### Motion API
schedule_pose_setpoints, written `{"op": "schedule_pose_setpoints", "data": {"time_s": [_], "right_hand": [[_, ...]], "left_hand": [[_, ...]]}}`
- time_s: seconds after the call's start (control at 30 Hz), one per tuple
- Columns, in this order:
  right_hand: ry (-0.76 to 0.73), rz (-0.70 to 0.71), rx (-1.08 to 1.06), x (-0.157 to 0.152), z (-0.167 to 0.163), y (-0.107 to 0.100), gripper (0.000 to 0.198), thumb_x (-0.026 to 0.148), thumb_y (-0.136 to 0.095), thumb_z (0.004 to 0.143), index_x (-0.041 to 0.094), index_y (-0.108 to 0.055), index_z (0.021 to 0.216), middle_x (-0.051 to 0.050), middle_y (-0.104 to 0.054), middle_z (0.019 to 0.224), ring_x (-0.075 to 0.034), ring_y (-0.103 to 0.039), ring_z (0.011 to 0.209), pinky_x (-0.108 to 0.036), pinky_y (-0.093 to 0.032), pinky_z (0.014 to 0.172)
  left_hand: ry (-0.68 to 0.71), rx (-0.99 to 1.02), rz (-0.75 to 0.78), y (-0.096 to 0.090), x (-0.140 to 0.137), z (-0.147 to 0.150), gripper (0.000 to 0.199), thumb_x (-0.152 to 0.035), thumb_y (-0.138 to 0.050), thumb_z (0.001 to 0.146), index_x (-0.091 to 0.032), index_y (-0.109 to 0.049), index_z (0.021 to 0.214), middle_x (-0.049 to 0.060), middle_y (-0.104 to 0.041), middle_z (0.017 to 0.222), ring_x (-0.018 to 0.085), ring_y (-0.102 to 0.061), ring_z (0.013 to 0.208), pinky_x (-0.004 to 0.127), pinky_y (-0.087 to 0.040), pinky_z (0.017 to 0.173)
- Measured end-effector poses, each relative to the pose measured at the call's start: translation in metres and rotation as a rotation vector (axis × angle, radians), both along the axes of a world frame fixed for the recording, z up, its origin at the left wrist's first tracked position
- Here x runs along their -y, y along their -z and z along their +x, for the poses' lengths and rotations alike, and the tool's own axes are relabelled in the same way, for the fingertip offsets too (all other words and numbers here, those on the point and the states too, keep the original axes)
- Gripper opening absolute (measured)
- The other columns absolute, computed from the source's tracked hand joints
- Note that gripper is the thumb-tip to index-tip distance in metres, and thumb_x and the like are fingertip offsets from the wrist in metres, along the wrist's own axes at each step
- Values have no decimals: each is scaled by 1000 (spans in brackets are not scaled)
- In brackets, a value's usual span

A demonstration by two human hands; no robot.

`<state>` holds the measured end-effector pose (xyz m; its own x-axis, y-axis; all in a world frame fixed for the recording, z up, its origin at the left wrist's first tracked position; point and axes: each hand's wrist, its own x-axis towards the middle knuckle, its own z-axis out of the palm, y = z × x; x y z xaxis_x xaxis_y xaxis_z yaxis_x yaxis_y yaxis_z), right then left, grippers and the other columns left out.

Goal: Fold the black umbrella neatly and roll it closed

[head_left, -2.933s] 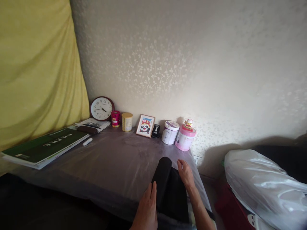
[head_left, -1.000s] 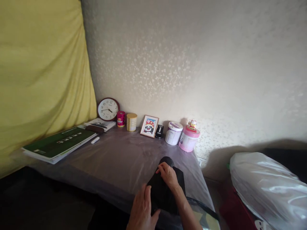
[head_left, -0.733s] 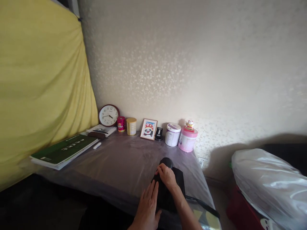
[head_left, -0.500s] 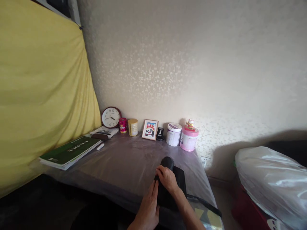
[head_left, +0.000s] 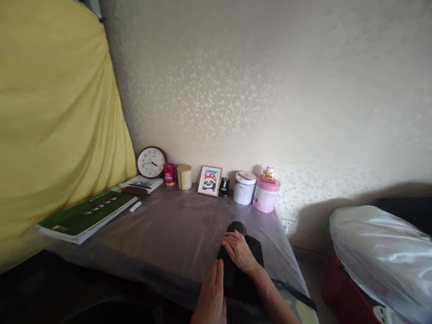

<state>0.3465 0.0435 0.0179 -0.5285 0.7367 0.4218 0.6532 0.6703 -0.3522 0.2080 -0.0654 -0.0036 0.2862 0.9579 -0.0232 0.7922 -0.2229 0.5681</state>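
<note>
A black, cloth-like bundle (head_left: 248, 288) lies at the near right of the covered table, with a thick rounded roll (head_left: 238, 227) along its left side and a flatter part on the right. My right hand (head_left: 240, 252) rests across the top of the roll, its fingers laid flat over it toward the left. Along the lower left side of the bundle, my left hand (head_left: 213, 288) presses with straight fingers held close together. The exact kind of the black thing cannot be made out, and its near end is partly hidden by my forearm.
A dark strap (head_left: 293, 292) runs along the table's right edge. At the back stand a clock (head_left: 151, 162), small tins, a picture frame (head_left: 209, 181) and two tubs. A green book (head_left: 84, 213) lies left. A white plastic bag (head_left: 381, 252) bulges beyond the table.
My right hand has gone from curled fingers on the roll to lying flatter across it. My left hand has slid slightly down and right. The view has shifted a little.
</note>
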Motion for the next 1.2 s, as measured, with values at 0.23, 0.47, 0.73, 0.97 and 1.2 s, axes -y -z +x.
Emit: {"op": "schedule_pose_setpoints", "data": {"time_s": [0.23,0.47,0.73,0.97,1.2], "right_hand": [[190,-159,47,-53,3,-6,34,24,-38,92,23,-68,76,0,-71,90,-15,-52,112,-33,-24,104],[588,-204,-58,-60,40,-6,40,32,-26,93,16,-62,100,-10,-67,103,-20,-61,99,-28,-41,85],[842,-391,-232,17,95,10,40,45,-34,83,19,-64,88,-6,-69,75,-21,-65,68,-29,-46,62],[781,-380,-393,37,73,9,47,55,-40,78,17,-63,95,-3,-66,70,-21,-62,66,-30,-45,60],[825,-273,-260,36,62,-5,39,50,-44,78,20,-63,92,0,-60,56,-19,-58,55,-29,-40,55]], "left_hand": [[-7,-10,-38,0,-7,-1,79,-3,-35,64,-5,-13,140,11,-17,149,19,-18,136,34,-22,111],[-29,46,63,25,-8,1,74,-1,-29,68,-10,-16,141,9,-23,148,18,-22,135,34,-28,109],[10,131,137,31,-3,0,75,-7,-37,71,-8,-10,141,13,-20,148,23,-22,135,38,-31,108],[42,176,60,24,-4,-5,77,-9,-37,71,-9,-5,142,13,-18,149,23,-20,136,42,-30,108],[1,190,112,28,-4,-3,78,-9,-39,69,-10,-10,142,12,-23,148,23,-23,135,40,-30,108]]}}
